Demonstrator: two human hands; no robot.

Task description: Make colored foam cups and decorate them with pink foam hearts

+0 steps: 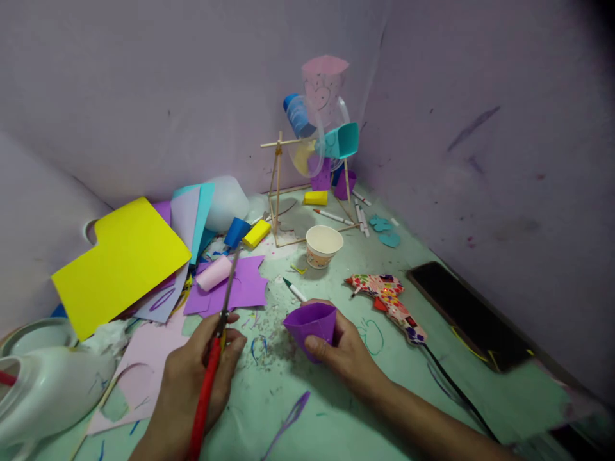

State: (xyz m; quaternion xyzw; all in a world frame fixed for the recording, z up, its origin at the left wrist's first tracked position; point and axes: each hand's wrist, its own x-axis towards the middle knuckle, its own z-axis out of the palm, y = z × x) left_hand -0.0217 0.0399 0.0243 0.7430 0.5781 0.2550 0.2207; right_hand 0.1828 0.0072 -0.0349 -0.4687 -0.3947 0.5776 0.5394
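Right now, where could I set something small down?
The table looks bare between the white cup, glue gun and teal scraps. Another patch lies between the purple strip and right forearm. It's crowded at left, with the yellow sheet and white jug, and around the stick frame.

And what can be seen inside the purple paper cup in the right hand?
Inside the purple paper cup held by the right hand, only its own inner wall shows. The front wall hides the bottom, so I cannot tell whether anything lies there.
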